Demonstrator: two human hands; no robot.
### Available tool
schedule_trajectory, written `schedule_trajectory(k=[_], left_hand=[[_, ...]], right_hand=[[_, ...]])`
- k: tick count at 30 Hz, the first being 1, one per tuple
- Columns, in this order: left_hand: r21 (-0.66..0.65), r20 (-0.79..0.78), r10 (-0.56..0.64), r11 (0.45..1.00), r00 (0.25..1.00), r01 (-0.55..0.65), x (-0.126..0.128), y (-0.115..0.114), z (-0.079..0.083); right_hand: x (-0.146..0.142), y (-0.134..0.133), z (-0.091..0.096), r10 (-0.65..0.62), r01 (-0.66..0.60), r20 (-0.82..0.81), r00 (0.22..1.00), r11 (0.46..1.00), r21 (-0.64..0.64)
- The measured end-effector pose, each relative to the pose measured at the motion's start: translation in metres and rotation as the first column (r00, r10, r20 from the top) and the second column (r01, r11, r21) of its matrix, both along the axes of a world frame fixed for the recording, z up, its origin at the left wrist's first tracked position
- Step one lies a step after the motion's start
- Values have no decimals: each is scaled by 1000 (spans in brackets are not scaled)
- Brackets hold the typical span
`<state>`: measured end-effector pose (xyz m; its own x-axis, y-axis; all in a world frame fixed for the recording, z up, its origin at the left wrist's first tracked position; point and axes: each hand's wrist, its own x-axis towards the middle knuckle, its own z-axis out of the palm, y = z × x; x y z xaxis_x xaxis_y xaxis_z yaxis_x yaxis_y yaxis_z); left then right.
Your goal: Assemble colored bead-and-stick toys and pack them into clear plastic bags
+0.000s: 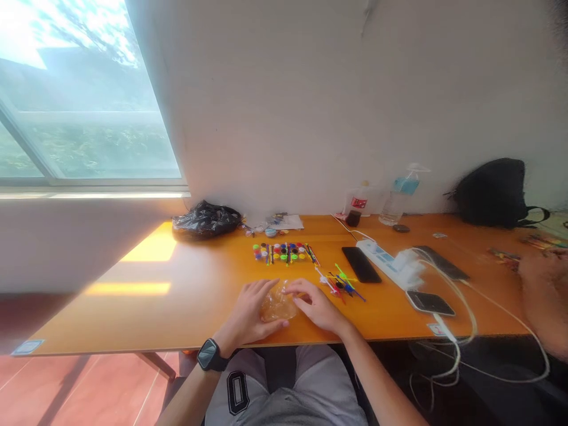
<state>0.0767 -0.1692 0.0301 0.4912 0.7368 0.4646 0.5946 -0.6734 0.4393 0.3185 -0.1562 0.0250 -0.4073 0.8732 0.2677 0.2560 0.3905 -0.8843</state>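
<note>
Beyond the clear plastic point(280, 305) lie coloured discs point(283, 257) — a black phone point(361, 264) rightward.

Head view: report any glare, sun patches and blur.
In the head view, the window is washed out toward its upper left; in the same view, sun patches brighten the table at left, the clear plastic shows glints, and the white plugs look smeared.

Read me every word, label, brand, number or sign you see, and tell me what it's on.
"0", or possibly "D": outlined patch on the grey shorts.
Red label near the wall: too blurred to read.
Left-corner table sticker: too small to read.
Front-edge table sticker: too small to read.
Nothing else is legible.
</note>
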Motion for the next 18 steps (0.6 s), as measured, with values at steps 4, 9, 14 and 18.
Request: schedule_trajectory(k=[4,9,14,18], left_hand=[[-25,8,-19,1000,1000,19,2,-2,0],[-67,4,-87,994,996,87,5,-5,4],[-72,0,-104,992,995,104,6,-6,6],[-60,-5,-101,993,995,100,5,-5,4]], right_hand=[[-3,-1,-2,8,-8,27,1000,1000,9],[-13,-5,0,65,-65,3,998,998,-24],[-17,-3,-2,-30,30,10,1000,999,13],[-18,-2,-3,-116,115,24,993,993,38]])
